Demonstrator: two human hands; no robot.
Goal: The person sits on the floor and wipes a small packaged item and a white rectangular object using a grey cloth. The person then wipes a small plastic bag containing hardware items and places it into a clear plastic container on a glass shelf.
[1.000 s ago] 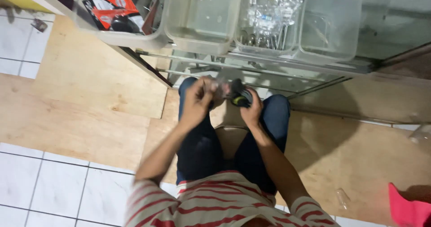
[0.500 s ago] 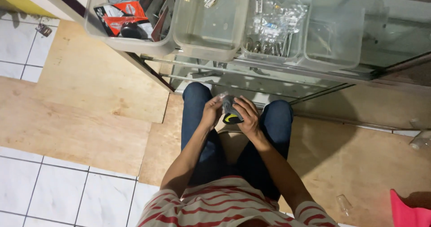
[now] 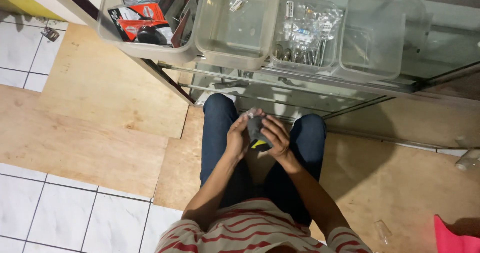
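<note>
Both my hands meet in front of my knees, just below a glass shelf. My left hand [image 3: 237,138] and my right hand [image 3: 275,137] together grip a small dark grey packet [image 3: 256,128] with a yellow patch at its lower end. A bit of clear plastic shows at the packet's top, by my left fingertips. I wear blue jeans and a red-and-white striped shirt.
On the glass shelf [image 3: 320,80] stand several clear plastic tubs: one with red-and-black packets [image 3: 137,25], one nearly bare [image 3: 235,23], one full of small clear bags of metal parts [image 3: 305,33], one at the right [image 3: 375,38]. Plywood sheets [image 3: 100,128] cover the white tile floor. A pink thing [image 3: 455,238] lies bottom right.
My hands have drawn closer together and lower, toward my lap, with the dark packet held between them. The view has shifted slightly, showing more of the tubs.
</note>
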